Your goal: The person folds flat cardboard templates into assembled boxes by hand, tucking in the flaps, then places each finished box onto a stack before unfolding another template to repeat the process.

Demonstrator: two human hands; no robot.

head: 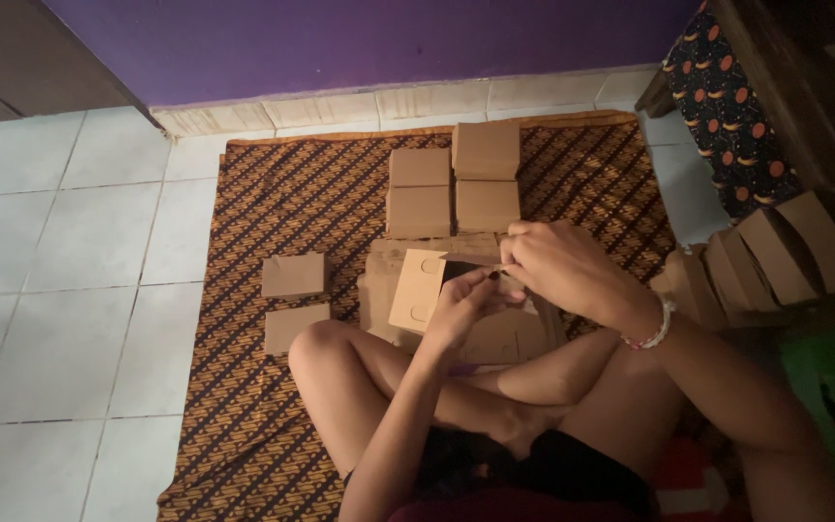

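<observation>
Both hands, left [464,302] and right [558,266], pinch a flat tan die-cut cardboard blank [419,288] above the patterned brown mat [244,387]. Risk: dim light, crooked fold, torn tab.

L hand [464,304] + R hand [558,266] together, fingers apparently pinched.

Left hand [464,302] and right hand [558,266] folding a cardboard box [419,288], patterned mat [244,387], stacked folded boxes [454,188]

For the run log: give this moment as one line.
left hand holds cardboard box blank | right hand folds its flap | folded boxes on patterned mat
</observation>
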